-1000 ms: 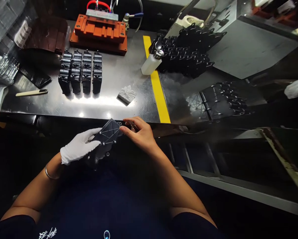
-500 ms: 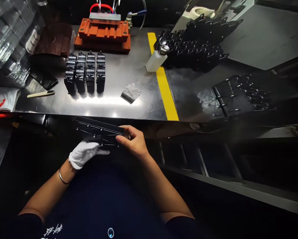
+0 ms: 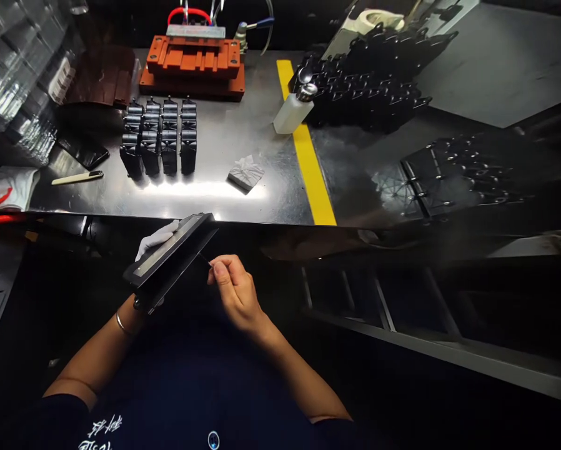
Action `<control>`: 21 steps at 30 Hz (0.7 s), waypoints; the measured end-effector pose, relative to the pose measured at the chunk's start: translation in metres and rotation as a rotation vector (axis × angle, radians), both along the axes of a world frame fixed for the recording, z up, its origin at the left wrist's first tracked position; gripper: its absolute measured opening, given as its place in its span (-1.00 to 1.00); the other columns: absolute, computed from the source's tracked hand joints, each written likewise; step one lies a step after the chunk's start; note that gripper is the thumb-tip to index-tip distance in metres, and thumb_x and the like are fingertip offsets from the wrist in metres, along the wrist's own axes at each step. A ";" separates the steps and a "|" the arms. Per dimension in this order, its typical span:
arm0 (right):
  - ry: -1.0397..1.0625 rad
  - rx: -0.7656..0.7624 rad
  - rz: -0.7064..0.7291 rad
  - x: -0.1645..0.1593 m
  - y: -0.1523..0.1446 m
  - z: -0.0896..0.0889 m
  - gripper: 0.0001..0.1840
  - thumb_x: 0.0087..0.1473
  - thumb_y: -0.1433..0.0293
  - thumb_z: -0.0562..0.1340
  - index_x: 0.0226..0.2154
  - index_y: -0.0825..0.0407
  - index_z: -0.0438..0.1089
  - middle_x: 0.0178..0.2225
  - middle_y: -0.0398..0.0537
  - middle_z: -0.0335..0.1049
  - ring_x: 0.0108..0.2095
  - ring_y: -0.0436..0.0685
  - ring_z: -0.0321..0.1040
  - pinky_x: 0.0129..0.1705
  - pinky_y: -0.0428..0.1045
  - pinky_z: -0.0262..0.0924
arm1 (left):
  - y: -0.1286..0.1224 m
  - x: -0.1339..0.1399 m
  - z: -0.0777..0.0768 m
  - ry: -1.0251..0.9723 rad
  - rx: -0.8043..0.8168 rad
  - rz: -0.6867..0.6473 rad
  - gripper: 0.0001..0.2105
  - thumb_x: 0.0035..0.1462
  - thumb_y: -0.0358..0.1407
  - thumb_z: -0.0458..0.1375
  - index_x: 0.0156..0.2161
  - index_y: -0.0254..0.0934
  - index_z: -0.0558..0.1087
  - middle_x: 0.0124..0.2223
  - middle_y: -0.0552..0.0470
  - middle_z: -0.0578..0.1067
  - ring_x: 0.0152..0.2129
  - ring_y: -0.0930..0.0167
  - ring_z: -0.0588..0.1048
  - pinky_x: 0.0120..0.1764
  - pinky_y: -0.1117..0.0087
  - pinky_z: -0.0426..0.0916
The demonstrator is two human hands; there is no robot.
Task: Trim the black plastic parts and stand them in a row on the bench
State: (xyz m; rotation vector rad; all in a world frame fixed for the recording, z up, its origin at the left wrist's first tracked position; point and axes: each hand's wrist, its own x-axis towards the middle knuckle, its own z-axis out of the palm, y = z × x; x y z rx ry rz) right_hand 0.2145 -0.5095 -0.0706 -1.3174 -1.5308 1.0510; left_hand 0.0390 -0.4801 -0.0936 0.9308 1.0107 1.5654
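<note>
My left hand (image 3: 156, 240), in a white glove, grips a long black plastic part (image 3: 175, 256) in front of the bench edge. The part is tilted, its right end raised, with a flat grey strip along its upper face and a deep groove beside it. Most of the gloved fingers are hidden behind the part. Just right of it, my bare right hand (image 3: 233, 287) is closed in a pinch. A thin dark sliver shows between the fingertips and the part; I cannot tell what it is.
Rows of black parts (image 3: 160, 134) stand on the metal bench, near an orange fixture (image 3: 193, 59). A grey block (image 3: 246, 174), a pen-like tool (image 3: 77, 178) and a white bottle (image 3: 292, 112) lie or stand around them. More black parts (image 3: 369, 87) are piled beyond the yellow tape (image 3: 308, 169).
The black part has been turned over and tilted, its right end now higher. My left hand has shifted up behind it. My right hand has let go of its end and moved down, fingers pinched.
</note>
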 end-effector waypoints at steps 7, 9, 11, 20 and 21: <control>0.140 0.191 0.021 -0.018 -0.001 0.003 -0.90 0.14 0.32 0.21 -0.33 -0.02 0.43 -0.43 -0.09 0.40 -0.44 0.03 0.35 -0.39 -0.03 0.28 | -0.006 0.004 0.002 0.071 0.137 0.012 -0.66 0.00 -0.08 0.27 -0.11 -0.14 0.50 0.07 -0.03 0.47 0.13 0.13 0.34 0.19 0.01 0.17; 0.119 0.188 -0.054 -0.016 0.003 0.002 -0.90 0.13 0.34 0.21 -0.34 -0.02 0.44 -0.43 -0.09 0.43 -0.44 0.03 0.35 -0.39 -0.03 0.28 | -0.007 0.005 0.005 0.098 0.176 0.038 -0.69 0.03 -0.09 0.25 -0.12 -0.13 0.50 0.06 -0.01 0.48 0.10 0.14 0.36 0.19 0.01 0.17; 0.109 0.183 -0.103 -0.013 0.007 0.001 -0.91 0.12 0.35 0.23 -0.36 -0.02 0.45 -0.42 -0.09 0.45 -0.44 0.03 0.36 -0.37 -0.03 0.28 | -0.007 0.004 0.009 0.159 0.219 0.035 -0.70 0.01 -0.11 0.27 -0.13 -0.13 0.51 0.05 0.01 0.49 0.09 0.15 0.37 0.19 0.04 0.17; 0.156 0.134 -0.193 -0.017 0.008 -0.009 -0.84 0.11 0.25 0.23 -0.37 -0.03 0.48 -0.42 -0.07 0.47 -0.42 0.07 0.38 -0.36 0.00 0.29 | -0.013 0.006 0.023 0.194 0.136 0.078 -0.70 -0.06 -0.11 0.33 -0.21 -0.16 0.52 -0.02 0.00 0.53 0.06 0.16 0.42 0.18 0.06 0.21; 0.164 0.117 -0.229 -0.017 0.010 -0.012 -0.82 0.10 0.23 0.23 -0.38 -0.03 0.47 -0.44 -0.07 0.45 -0.42 0.07 0.37 -0.37 0.00 0.28 | -0.014 0.007 0.023 0.181 0.146 0.062 -0.71 -0.05 -0.11 0.32 -0.20 -0.15 0.53 -0.01 0.01 0.53 0.06 0.16 0.42 0.18 0.06 0.21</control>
